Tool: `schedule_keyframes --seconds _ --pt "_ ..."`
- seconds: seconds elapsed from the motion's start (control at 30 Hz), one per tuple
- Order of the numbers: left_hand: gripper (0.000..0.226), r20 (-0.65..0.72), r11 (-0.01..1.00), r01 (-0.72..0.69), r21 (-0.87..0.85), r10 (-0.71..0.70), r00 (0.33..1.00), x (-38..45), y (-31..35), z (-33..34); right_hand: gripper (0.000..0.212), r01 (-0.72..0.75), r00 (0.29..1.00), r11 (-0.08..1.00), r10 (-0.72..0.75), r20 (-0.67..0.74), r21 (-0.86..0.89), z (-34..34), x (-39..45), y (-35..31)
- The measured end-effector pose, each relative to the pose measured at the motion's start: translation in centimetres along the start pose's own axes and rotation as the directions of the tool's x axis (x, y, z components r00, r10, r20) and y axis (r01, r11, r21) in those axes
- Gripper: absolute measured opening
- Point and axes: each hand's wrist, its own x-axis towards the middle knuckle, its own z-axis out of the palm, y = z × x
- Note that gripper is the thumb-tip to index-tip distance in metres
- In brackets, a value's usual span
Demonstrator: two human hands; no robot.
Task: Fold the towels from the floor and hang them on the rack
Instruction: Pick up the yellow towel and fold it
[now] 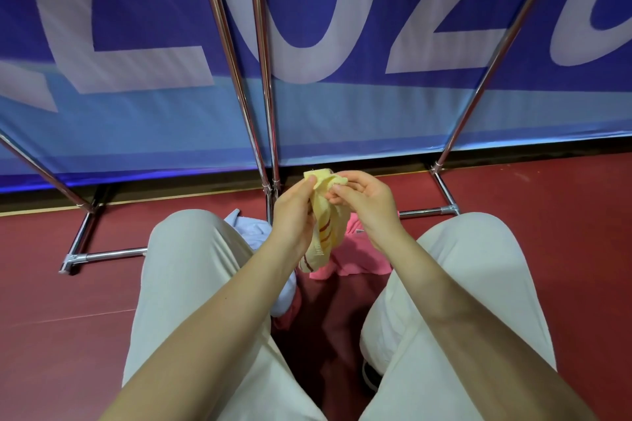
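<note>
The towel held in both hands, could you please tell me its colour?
Pale yellow towel with red and orange stripes, head view.

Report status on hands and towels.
Left hand and right hand both pinch yellow towel, bunched, unfolded. Pink towel on floor. Rack bare, nothing blocking.

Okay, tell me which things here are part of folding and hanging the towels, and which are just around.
Part of the job:
yellow towel, held by left hand and right hand
pink towel on the floor
light blue towel on the floor
metal rack

Just around:
blue banner behind the rack
red floor
</note>
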Motion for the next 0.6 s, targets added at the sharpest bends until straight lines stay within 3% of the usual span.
schedule_keyframes --seconds 0.1,0.27,0.43,0.6 --pt "0.022 0.016 0.999 0.010 0.034 -0.010 1.000 -0.3 -0.1 0.4 0.005 0.093 0.994 0.979 -0.100 -0.032 -0.179 -0.5 -0.1 0.1" --pt "0.023 0.011 0.998 0.003 0.058 -0.004 1.000 -0.7 0.1 0.8 0.008 0.265 0.942 0.849 -0.330 -0.067 -0.458 -1.1 0.2 0.7" --pt "0.020 -0.060 0.999 -0.011 0.047 0.014 0.998 -0.8 0.2 0.7 0.014 0.207 0.970 0.904 -0.240 -0.042 -0.375 -1.2 0.0 0.5" --pt "0.030 0.031 1.000 0.009 0.014 -0.009 0.999 -1.5 -0.1 1.5 0.010 0.206 0.974 0.941 -0.223 -0.036 -0.268 -0.6 -0.6 0.4"
